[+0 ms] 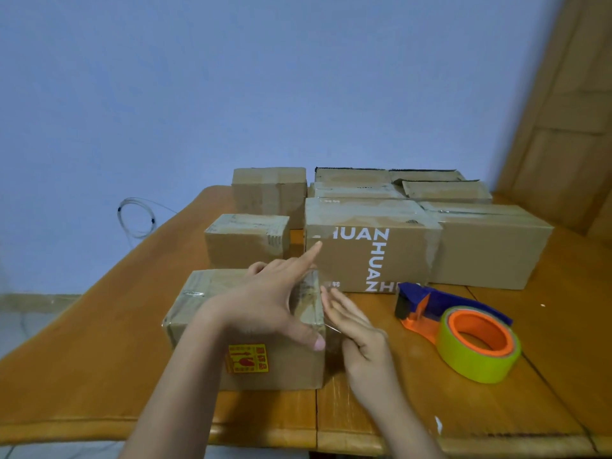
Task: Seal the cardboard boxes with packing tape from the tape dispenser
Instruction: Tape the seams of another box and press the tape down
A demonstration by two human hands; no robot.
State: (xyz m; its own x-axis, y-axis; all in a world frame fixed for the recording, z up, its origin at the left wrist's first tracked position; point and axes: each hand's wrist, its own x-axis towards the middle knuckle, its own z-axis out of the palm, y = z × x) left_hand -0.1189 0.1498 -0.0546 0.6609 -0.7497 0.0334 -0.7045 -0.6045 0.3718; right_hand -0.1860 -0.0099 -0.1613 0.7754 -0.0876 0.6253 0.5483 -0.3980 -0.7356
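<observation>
Left hand [265, 303] flat atop box [281, 366]; right fingers [341, 309] against taped side.

Dim, even light | soft overall blur | wide-angle edge bending

Orange-brown wooden desk [397, 415], cardboard boxes [371, 256] clustered mid-frame (several already taped), tape dispenser [463, 329] lying at right of centre
</observation>
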